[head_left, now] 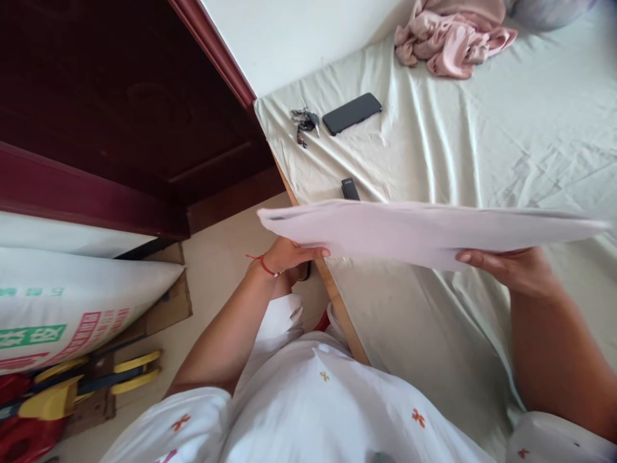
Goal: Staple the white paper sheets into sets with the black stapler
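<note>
Left hand [290,254]: closed on the near edge of the pale sheet [395,233], thumb on the face towards you; your other fingers are hidden behind it. Right hand [524,271]: same grip on the same edge, well apart from the left. Step in hand, as judged: you are supporting the sheet at two points. A next move would call for both hands travelling together, so that it does not twist.

Sheet: in front of your torso, long axis running crosswise from left hand to right, seen nearly edge-on. One end points left, just past your left hand; the other reaches farther out beyond your right.

Beyond the left hand, on the bed [544,122]: a small black item [350,188], partly covered by the sheet; farther off, keys [307,120] and a phone [352,114].
</note>
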